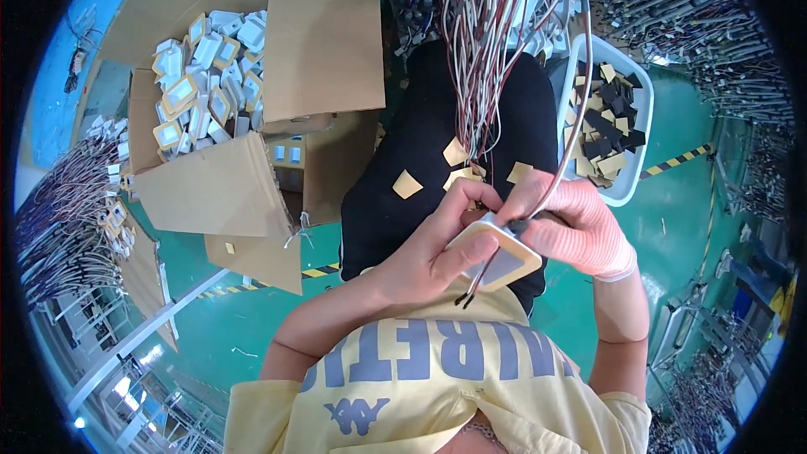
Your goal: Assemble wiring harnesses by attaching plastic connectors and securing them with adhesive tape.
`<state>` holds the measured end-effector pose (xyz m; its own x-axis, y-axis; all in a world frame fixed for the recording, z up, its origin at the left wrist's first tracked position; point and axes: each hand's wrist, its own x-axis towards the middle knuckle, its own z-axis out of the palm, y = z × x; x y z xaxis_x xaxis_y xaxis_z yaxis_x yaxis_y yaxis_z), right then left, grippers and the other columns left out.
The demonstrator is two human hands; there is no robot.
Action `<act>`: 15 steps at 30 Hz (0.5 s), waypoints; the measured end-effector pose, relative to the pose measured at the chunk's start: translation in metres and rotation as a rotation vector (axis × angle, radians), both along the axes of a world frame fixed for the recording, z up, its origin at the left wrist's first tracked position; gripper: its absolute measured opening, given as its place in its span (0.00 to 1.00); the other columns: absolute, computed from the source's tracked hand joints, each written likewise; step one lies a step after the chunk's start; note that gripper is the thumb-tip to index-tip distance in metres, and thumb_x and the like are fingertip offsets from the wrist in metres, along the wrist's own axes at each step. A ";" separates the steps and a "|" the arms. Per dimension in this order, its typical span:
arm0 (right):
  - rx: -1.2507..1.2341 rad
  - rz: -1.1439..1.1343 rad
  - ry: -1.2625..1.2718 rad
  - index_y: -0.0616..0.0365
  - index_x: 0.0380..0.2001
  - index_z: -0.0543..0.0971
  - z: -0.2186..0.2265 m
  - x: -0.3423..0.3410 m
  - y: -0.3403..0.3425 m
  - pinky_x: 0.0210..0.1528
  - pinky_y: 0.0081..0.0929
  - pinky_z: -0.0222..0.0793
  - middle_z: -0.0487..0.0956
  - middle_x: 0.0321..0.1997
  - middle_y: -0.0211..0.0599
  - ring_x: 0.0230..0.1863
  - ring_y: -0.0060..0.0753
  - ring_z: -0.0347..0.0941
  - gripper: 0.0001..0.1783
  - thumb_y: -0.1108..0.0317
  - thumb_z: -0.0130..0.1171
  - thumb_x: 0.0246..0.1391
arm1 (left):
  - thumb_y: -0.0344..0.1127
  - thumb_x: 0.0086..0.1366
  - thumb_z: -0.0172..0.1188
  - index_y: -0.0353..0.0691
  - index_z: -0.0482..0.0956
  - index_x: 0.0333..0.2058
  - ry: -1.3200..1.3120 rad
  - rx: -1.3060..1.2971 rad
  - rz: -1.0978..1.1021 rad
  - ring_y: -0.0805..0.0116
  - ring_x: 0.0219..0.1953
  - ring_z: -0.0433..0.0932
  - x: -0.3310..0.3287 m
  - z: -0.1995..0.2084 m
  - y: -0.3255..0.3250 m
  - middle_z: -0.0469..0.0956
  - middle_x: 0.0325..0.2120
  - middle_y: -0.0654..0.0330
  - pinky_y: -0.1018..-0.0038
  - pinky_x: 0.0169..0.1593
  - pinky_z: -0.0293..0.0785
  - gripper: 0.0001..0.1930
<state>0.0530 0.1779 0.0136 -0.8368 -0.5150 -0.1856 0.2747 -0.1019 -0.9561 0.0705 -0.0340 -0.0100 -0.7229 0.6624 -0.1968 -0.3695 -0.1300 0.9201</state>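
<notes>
My left hand (444,245) grips a white plastic housing (507,267) with a tan rim, tilted above my lap, the thumb lying across its face. My right hand (584,231), in a pale pink striped glove, is closed at the housing's upper right edge, pinching a cable (558,170) where it meets the housing. Thin wires with dark ends (467,298) stick out on the side toward my body. A small dark part shows between the right fingertips, too covered to identify. Tan pieces (408,185) lie on my dark trousers by the hands.
A bundle of red and white wires (475,59) hangs over my lap. To the left, an open cardboard box (206,189) holds many similar white housings (210,59). A white bin (625,193) with black and tan pieces stands at right. Cable bundles (698,17) line both sides.
</notes>
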 end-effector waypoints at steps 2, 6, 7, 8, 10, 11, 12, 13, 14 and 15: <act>-0.053 0.116 0.024 0.63 0.38 0.80 -0.003 -0.006 0.006 0.37 0.23 0.62 0.73 0.31 0.34 0.34 0.26 0.68 0.15 0.62 0.61 0.53 | 0.49 0.70 0.48 0.39 0.58 0.51 -0.052 0.059 0.000 0.76 0.37 0.68 0.003 0.001 0.003 0.67 0.37 0.61 0.77 0.42 0.66 0.22; -0.170 0.284 -0.045 0.66 0.50 0.74 -0.005 -0.009 0.012 0.49 0.29 0.62 0.74 0.41 0.38 0.42 0.32 0.70 0.26 0.58 0.62 0.54 | 0.47 0.71 0.47 0.40 0.63 0.49 -0.081 0.036 0.032 0.76 0.40 0.68 0.002 0.006 0.003 0.68 0.39 0.62 0.77 0.44 0.66 0.18; -0.163 0.171 -0.133 0.66 0.49 0.74 -0.003 -0.003 0.009 0.41 0.27 0.63 0.72 0.39 0.37 0.37 0.30 0.68 0.30 0.52 0.63 0.51 | 0.47 0.71 0.47 0.40 0.63 0.49 -0.081 0.035 0.033 0.76 0.40 0.68 0.003 0.007 0.001 0.68 0.39 0.62 0.77 0.44 0.66 0.18; -0.074 0.062 0.015 0.66 0.50 0.71 -0.008 0.003 0.009 0.42 0.27 0.64 0.72 0.41 0.39 0.39 0.31 0.68 0.33 0.50 0.63 0.51 | 0.47 0.71 0.47 0.39 0.64 0.49 0.007 -0.013 0.024 0.75 0.39 0.70 0.003 0.008 0.000 0.69 0.39 0.61 0.76 0.43 0.67 0.18; 0.059 0.114 0.110 0.66 0.48 0.71 -0.002 0.000 0.017 0.42 0.27 0.64 0.72 0.40 0.39 0.40 0.32 0.69 0.32 0.50 0.63 0.50 | 0.42 0.70 0.50 0.37 0.66 0.49 0.107 -0.090 -0.012 0.71 0.35 0.76 0.004 0.010 -0.002 0.74 0.37 0.57 0.76 0.38 0.71 0.16; 0.191 0.164 0.205 0.65 0.47 0.72 0.004 -0.004 0.021 0.42 0.26 0.64 0.72 0.40 0.39 0.41 0.33 0.69 0.30 0.51 0.63 0.50 | 0.42 0.70 0.50 0.37 0.66 0.49 0.107 -0.093 -0.012 0.71 0.35 0.76 0.004 0.010 -0.003 0.74 0.37 0.57 0.76 0.38 0.71 0.16; 0.316 0.218 0.397 0.65 0.43 0.74 0.008 -0.008 0.024 0.41 0.28 0.66 0.73 0.38 0.41 0.39 0.37 0.71 0.26 0.55 0.64 0.47 | 0.45 0.70 0.49 0.37 0.65 0.48 0.223 -0.117 0.019 0.73 0.34 0.75 0.004 0.010 -0.003 0.74 0.37 0.56 0.77 0.37 0.71 0.18; 0.314 0.218 0.397 0.65 0.43 0.74 0.012 -0.007 0.025 0.41 0.28 0.66 0.73 0.38 0.41 0.39 0.37 0.71 0.26 0.55 0.64 0.47 | 0.47 0.70 0.47 0.36 0.65 0.48 0.339 -0.141 0.050 0.74 0.33 0.75 0.004 0.010 -0.004 0.74 0.37 0.56 0.77 0.36 0.72 0.19; 0.357 0.234 0.529 0.65 0.40 0.75 0.016 -0.006 0.026 0.40 0.29 0.67 0.73 0.37 0.41 0.38 0.39 0.71 0.24 0.57 0.64 0.46 | 0.36 0.66 0.56 0.38 0.67 0.49 0.335 -0.151 0.040 0.65 0.34 0.79 0.002 0.011 -0.008 0.76 0.39 0.53 0.72 0.36 0.74 0.16; 0.398 0.250 0.662 0.65 0.38 0.76 0.019 -0.006 0.027 0.38 0.31 0.69 0.73 0.35 0.41 0.36 0.41 0.72 0.22 0.59 0.65 0.44 | 0.36 0.66 0.56 0.38 0.67 0.49 0.337 -0.152 0.041 0.65 0.34 0.79 0.001 0.010 -0.008 0.76 0.39 0.53 0.72 0.36 0.74 0.16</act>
<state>0.0469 0.2047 0.0323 -0.7060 -0.7013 0.0986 -0.3910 0.2700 -0.8799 0.0719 -0.0417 0.0004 -0.7894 0.6127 -0.0366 -0.0394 0.0089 0.9992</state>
